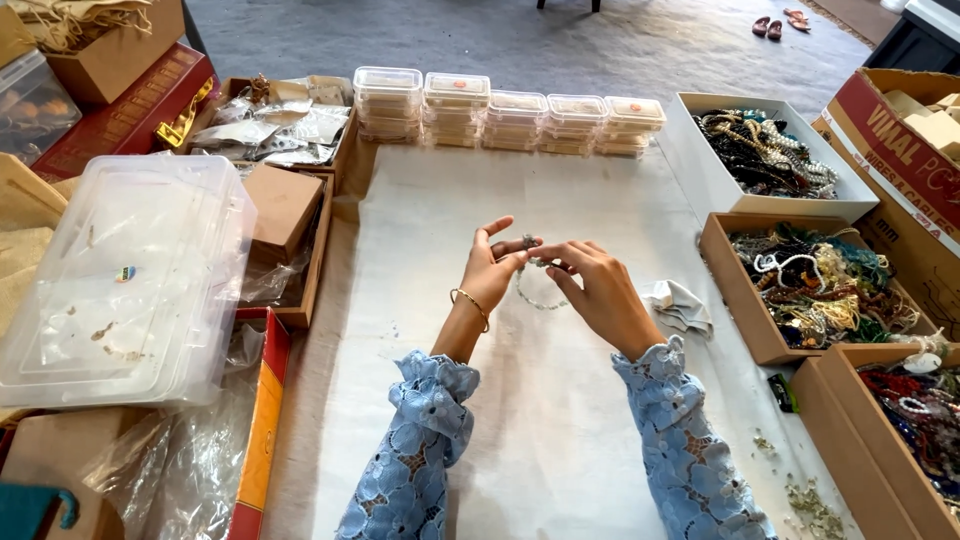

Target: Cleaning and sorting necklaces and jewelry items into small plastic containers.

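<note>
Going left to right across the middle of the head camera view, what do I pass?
Clear plastic bin → small brown cardboard box → left hand → beaded strand → right hand → crumpled white cloth → open box of mixed bead necklaces.

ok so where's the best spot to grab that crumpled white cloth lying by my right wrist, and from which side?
Probably pinch the raised fold at the top of the crumpled white cloth, coming from above and slightly from the right. It lies loosely bunched on the white sheet, so the ridges stand up for your fingers, and your right hand crowds its left side.
</note>
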